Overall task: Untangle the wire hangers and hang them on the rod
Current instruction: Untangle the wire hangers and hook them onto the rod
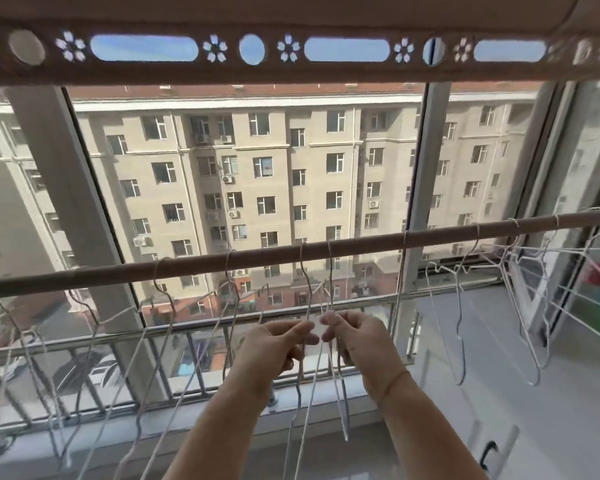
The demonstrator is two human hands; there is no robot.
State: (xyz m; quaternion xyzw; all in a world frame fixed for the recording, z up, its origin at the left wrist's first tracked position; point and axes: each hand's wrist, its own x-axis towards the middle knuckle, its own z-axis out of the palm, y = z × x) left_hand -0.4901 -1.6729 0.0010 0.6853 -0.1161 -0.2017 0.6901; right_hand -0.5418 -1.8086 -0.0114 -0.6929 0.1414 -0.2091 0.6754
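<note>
A brown rod (187, 265) runs across the window, higher at the right. Several thin white wire hangers hang from it by their hooks. Just under the rod's middle, my left hand (274, 348) pinches the wire of one hanger (303, 289) whose hook is over the rod. My right hand (357, 341) pinches the wires of the neighbouring hanger (330, 271), which is also hooked on the rod. The two hands almost touch at the fingertips. More hangers (160, 341) dangle at the left, and another group of hangers (534, 306) hangs at the right.
Behind the rod is a large window (257, 168) with a metal railing (84, 344) across its lower part. A white sill (482, 341) lies below at the right. A decorated brown panel (291, 50) spans the top.
</note>
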